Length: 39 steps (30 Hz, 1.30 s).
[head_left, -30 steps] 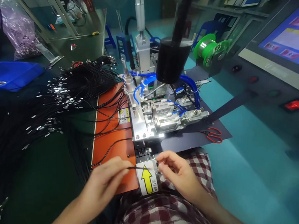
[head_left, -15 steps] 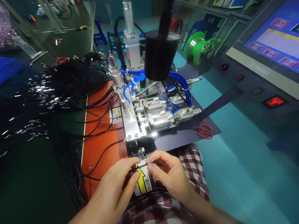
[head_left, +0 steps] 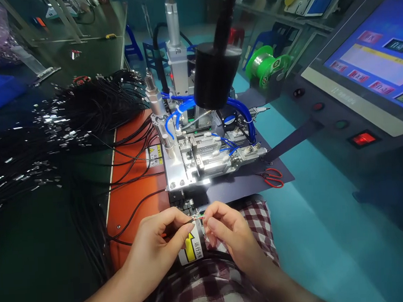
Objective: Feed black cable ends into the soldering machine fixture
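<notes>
The left hand (head_left: 159, 239) is pinching 1 black cable (head_left: 190, 221) near its end between thumb and forefinger, and the fine coloured wires (head_left: 198, 217) are poking out of it towards the right hand (head_left: 227, 226). That right hand is curling with thumb and forefinger drawn close beside the wire tips; whether they are actually gripping a strand, I cannot tell. The cable end is sitting between the 2 hands, above the arrow label (head_left: 190, 250) and just on the wearer's side of the machine (head_left: 208, 157). The likeliest trouble is in the wires themselves: they are looking thin and loose, so a hard tug or twist could be bending, crossing or snapping 1 of them. Because the left fingers are holding so near the end, a slack pinch could be letting the cable roll, muddling how the wires are lying. The small black fixture (head_left: 178, 197) is standing close ahead, so a careless forward drift could be catching the bare tips on its edges — or knocking the knuckles. More black leads (head_left: 150, 196) are trailing over the orange board (head_left: 136, 186) beside the left hand; a sleeve-less forearm sweeping sideways could be snagging them and dragging their ends out of place.
</notes>
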### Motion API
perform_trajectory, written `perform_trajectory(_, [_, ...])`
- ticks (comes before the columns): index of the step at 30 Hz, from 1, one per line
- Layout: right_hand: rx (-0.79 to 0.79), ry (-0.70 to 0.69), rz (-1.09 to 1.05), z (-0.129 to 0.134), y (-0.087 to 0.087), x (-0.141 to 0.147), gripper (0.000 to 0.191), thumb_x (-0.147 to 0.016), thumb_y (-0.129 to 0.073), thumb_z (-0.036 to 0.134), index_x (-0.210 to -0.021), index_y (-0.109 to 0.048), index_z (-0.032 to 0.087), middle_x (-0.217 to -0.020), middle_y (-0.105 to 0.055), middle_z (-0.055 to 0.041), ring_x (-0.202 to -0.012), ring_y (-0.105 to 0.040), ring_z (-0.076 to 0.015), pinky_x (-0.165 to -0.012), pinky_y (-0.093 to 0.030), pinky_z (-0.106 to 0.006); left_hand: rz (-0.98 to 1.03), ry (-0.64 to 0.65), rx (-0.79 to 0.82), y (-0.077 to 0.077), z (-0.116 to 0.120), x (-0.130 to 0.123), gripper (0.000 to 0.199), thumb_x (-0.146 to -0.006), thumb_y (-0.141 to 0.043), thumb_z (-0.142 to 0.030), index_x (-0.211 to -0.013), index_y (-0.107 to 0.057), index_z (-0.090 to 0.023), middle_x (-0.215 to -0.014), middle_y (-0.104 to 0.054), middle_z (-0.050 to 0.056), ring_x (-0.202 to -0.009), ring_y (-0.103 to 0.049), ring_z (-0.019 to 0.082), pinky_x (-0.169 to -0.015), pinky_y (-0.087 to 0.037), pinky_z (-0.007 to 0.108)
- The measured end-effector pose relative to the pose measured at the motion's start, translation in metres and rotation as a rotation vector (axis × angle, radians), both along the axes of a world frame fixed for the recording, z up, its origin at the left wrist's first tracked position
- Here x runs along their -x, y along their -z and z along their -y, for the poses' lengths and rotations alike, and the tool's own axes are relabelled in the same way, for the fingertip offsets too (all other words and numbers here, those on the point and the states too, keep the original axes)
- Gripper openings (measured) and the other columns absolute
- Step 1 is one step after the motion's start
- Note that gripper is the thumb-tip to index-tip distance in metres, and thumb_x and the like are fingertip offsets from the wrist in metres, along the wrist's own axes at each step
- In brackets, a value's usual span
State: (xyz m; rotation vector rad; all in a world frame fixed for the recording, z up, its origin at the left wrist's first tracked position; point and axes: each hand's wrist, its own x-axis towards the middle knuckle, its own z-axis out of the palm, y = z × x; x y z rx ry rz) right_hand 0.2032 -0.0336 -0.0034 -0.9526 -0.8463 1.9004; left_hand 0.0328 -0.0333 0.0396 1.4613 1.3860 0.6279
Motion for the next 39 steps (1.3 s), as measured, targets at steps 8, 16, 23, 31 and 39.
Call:
perform_trajectory(8, [0.014,0.037,-0.026,-0.002,0.005,0.011,0.018,-0.081,-0.065,0.031,-0.075,-0.055,0.017,-0.052,-0.050,0.0064,-0.046,-0.043,-0.0048,-0.047,-0.033,-0.017,0.171,-0.056,0.101,0.006,0.002,0.001,0.016,-0.083,-0.059,-0.030,-0.074,-0.061,-0.017,-0.059,-0.057,-0.003,-0.049,-0.050,0.007,-0.045,-0.040,0.016])
perform_trajectory(16, [-0.069,0.142,0.107,0.000,0.005,0.019,0.015,-0.081,-0.063,0.028,-0.073,-0.058,0.017,-0.055,-0.049,0.0063,-0.044,-0.043,-0.0043,-0.045,-0.034,-0.017,0.349,-0.085,0.296,0.009,-0.001,0.003,0.019,-0.084,-0.058,-0.034,-0.078,-0.057,-0.016,-0.051,-0.053,-0.004,-0.042,-0.046,0.006,-0.038,-0.031,0.014])
perform_trajectory(23, [-0.146,0.110,0.181,0.001,0.008,0.020,0.013,-0.085,-0.058,0.025,-0.075,-0.056,0.018,-0.054,-0.046,0.0066,-0.047,-0.041,-0.0058,-0.047,-0.035,-0.018,0.606,-0.032,0.510,0.011,-0.015,0.009,0.015,-0.083,-0.060,-0.028,-0.091,-0.060,-0.015,-0.058,-0.061,0.000,-0.051,-0.054,0.009,-0.051,-0.042,0.018])
perform_trajectory(31, [-0.256,0.107,0.400,0.004,0.010,0.023,0.014,-0.084,-0.055,0.024,-0.072,-0.054,0.017,-0.064,-0.052,0.0027,-0.053,-0.045,-0.0085,-0.051,-0.039,-0.021,0.594,-0.215,0.540,0.022,-0.011,0.002,0.017,-0.078,-0.065,-0.030,-0.080,-0.057,-0.015,-0.041,-0.054,-0.004,-0.032,-0.033,0.004,-0.036,-0.022,0.015])
perform_trajectory(39, [-0.289,0.139,0.514,0.005,0.013,0.029,0.015,-0.085,-0.054,0.023,-0.071,-0.055,0.017,-0.066,-0.056,0.0002,-0.059,-0.049,-0.0112,-0.055,-0.040,-0.023,0.500,-0.285,0.475,0.020,-0.007,-0.003,0.018,-0.079,-0.063,-0.032,-0.082,-0.060,-0.015,-0.044,-0.040,-0.008,-0.043,-0.029,0.004,-0.044,-0.023,0.015])
